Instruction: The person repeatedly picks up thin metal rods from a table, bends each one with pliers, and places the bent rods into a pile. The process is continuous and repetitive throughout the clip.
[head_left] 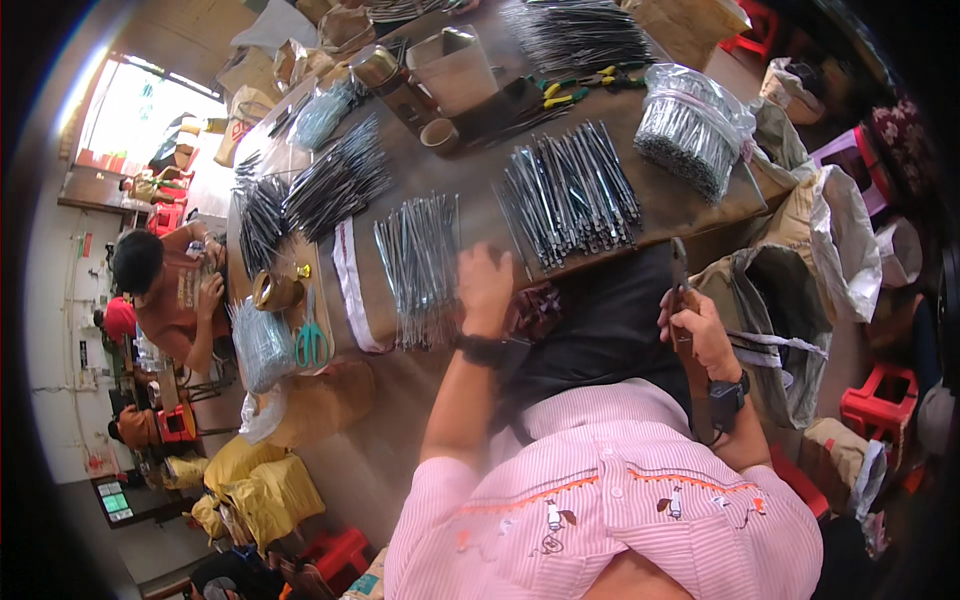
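Two hands observed: our right hand (703,328) is wrapped round a long, dark metal tool (679,262) pointing twelve o'clock; our left hand (487,287), finger gap we cannot tell, lies at three o'clock of thin, silvery metal rods (416,258) on the brown table (474,192).

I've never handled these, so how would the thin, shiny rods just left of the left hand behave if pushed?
The thin rods look fairly stiff, since most lie straight. They would probably skew or spread, as no tie shows around them. Their glossy sheen suggests they may be slippery.
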